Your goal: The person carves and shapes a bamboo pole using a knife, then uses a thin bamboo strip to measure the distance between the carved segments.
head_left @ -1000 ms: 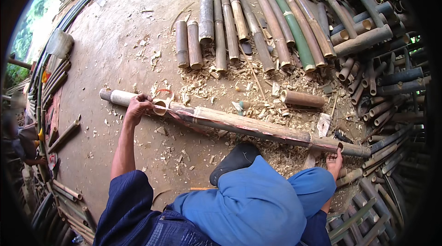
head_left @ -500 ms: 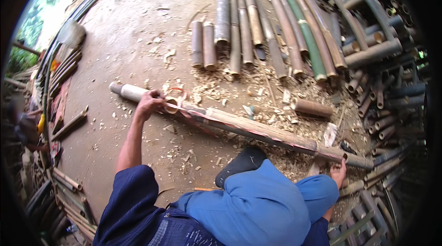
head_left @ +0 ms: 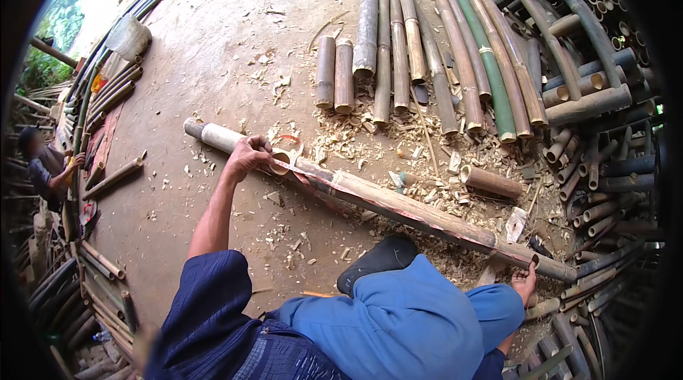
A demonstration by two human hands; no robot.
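A long bamboo pole (head_left: 455, 227) lies slantwise across the floor in front of my legs. A thin pinkish-white measuring tape (head_left: 370, 190) runs along it, with a loose part sagging beside the pole. My left hand (head_left: 250, 157) pinches the tape at the pole's open left end. Another bamboo length (head_left: 222, 137) sticks out past that end, partly behind this hand. Down at the far right end, my right hand (head_left: 524, 282) has its fingertips raised against the pole's underside. Whether it pinches the tape there is too small to make out.
Several bamboo poles (head_left: 489, 85) lie side by side at the back, above scattered shavings (head_left: 334, 140). A short bamboo piece (head_left: 491, 182) rests beyond the long pole. Bamboo frames and stacks (head_left: 590, 106) line the right. Another person (head_left: 50, 167) sits at far left.
The whole view has shifted slightly, so the scene sits lower and further right. Both hands keep their places at the pole's ends. The person at far left shows more fully.
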